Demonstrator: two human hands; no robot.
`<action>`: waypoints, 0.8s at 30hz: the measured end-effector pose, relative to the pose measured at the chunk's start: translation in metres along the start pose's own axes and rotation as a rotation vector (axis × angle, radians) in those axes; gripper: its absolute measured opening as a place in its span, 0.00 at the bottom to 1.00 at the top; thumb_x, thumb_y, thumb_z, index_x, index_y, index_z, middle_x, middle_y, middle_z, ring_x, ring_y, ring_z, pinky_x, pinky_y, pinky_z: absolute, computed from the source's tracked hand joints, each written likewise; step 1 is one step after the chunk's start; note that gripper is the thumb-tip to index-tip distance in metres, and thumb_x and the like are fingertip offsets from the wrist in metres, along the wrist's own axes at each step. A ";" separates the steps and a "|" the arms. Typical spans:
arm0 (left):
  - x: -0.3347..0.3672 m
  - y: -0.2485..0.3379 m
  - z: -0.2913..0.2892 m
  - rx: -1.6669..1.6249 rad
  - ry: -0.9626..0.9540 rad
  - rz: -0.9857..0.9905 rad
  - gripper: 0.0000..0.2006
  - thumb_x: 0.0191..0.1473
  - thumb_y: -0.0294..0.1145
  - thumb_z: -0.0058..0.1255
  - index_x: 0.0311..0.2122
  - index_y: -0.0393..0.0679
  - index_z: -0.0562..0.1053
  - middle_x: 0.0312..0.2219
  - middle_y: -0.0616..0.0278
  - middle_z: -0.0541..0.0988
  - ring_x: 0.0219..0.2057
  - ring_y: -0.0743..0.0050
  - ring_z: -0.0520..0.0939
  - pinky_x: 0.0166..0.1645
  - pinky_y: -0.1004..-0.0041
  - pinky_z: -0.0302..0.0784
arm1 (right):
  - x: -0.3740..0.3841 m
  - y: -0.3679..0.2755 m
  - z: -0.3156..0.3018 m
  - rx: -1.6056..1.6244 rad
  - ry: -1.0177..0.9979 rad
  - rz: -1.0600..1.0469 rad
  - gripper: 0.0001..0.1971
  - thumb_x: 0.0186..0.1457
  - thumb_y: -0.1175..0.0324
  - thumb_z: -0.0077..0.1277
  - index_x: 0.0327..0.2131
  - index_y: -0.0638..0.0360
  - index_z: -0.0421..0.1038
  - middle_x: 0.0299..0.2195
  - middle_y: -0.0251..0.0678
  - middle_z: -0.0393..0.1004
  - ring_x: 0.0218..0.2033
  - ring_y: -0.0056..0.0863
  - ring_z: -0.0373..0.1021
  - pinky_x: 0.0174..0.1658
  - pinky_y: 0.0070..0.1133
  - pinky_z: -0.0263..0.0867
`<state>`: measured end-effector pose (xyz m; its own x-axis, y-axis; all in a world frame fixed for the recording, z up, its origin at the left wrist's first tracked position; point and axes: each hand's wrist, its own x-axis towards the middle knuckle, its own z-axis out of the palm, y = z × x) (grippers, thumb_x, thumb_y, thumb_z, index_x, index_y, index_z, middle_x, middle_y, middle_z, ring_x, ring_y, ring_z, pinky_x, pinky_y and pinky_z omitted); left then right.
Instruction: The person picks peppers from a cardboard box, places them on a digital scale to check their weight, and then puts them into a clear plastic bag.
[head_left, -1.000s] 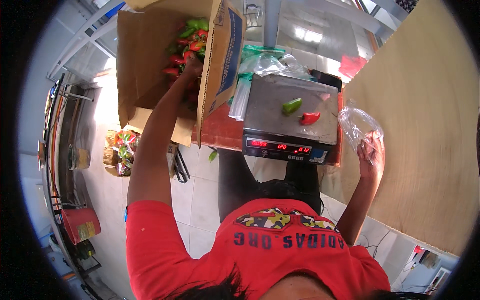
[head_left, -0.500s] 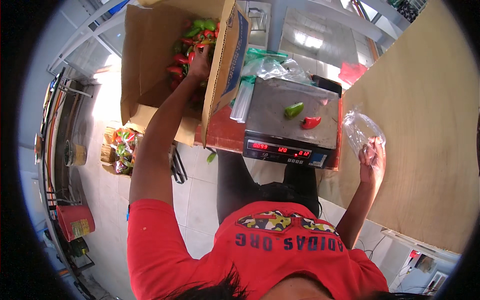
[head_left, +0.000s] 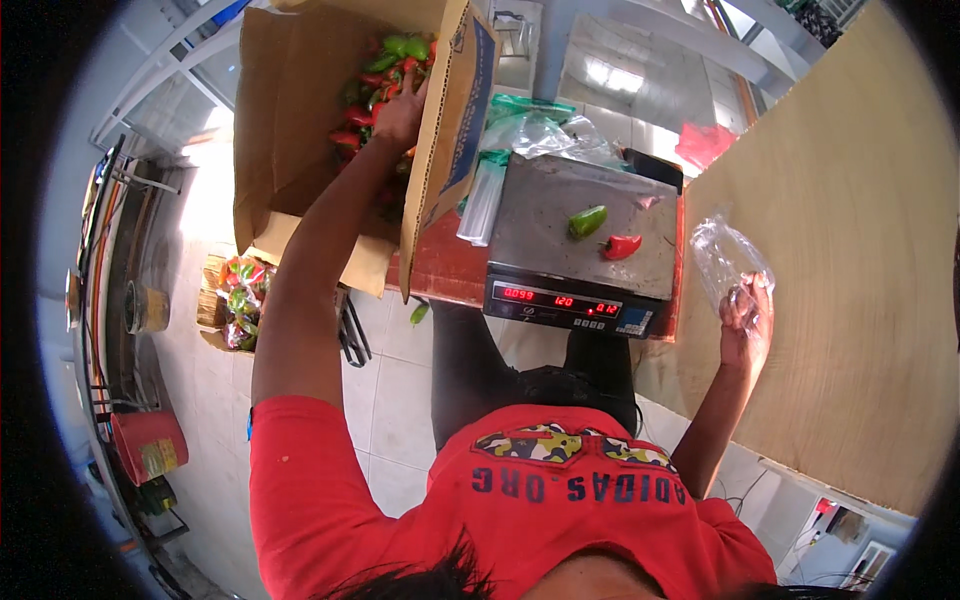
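My left hand is inside a cardboard box, over a heap of red and green peppers. Its fingers stretch out onto the peppers close to the box's right wall, and the tips are partly lost among them. A clear plastic bag is pinched in my right hand, above the wooden board at the right. Between my hands stands a digital scale with a lit red display. On its metal plate lie one green pepper and one red pepper, apart from each other.
Clear and green plastic bags lie behind and left of the scale. A smaller carton of bagged peppers sits at lower left. One green pepper is on the floor. A light wooden board fills the right side.
My left hand has shifted slightly within the box, and its fingers now reach out longer over the peppers. My right hand keeps the bag in nearly the same place.
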<state>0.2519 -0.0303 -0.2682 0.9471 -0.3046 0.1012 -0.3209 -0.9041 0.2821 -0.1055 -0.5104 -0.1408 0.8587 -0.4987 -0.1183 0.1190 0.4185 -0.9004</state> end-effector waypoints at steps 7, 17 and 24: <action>0.031 -0.010 0.017 0.097 0.053 0.006 0.34 0.51 0.36 0.45 0.62 0.57 0.47 0.58 0.40 0.54 0.41 0.44 0.78 0.38 0.55 0.78 | 0.000 0.000 0.007 0.045 0.064 0.025 0.08 0.60 0.63 0.44 0.35 0.58 0.66 0.16 0.23 0.59 0.12 0.11 0.50 0.18 0.13 0.48; 0.059 0.000 0.012 0.353 -0.011 -0.035 0.19 0.54 0.39 0.41 0.48 0.42 0.70 0.49 0.41 0.67 0.42 0.47 0.78 0.39 0.56 0.77 | -0.001 -0.001 -0.005 0.037 -0.034 -0.016 0.10 0.60 0.62 0.45 0.33 0.59 0.66 0.16 0.24 0.59 0.11 0.11 0.49 0.16 0.13 0.45; 0.045 -0.020 0.021 -0.512 0.189 -0.182 0.26 0.51 0.38 0.47 0.56 0.48 0.60 0.47 0.40 0.69 0.45 0.45 0.76 0.41 0.57 0.77 | 0.002 -0.009 -0.009 0.121 -0.090 0.009 0.07 0.59 0.65 0.46 0.35 0.58 0.66 0.24 0.26 0.67 0.13 0.12 0.52 0.17 0.12 0.50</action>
<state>0.3014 -0.0322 -0.2898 0.9850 -0.0561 0.1632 -0.1590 -0.6626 0.7319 -0.1096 -0.5215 -0.1368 0.9006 -0.4267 -0.0830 0.1656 0.5135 -0.8420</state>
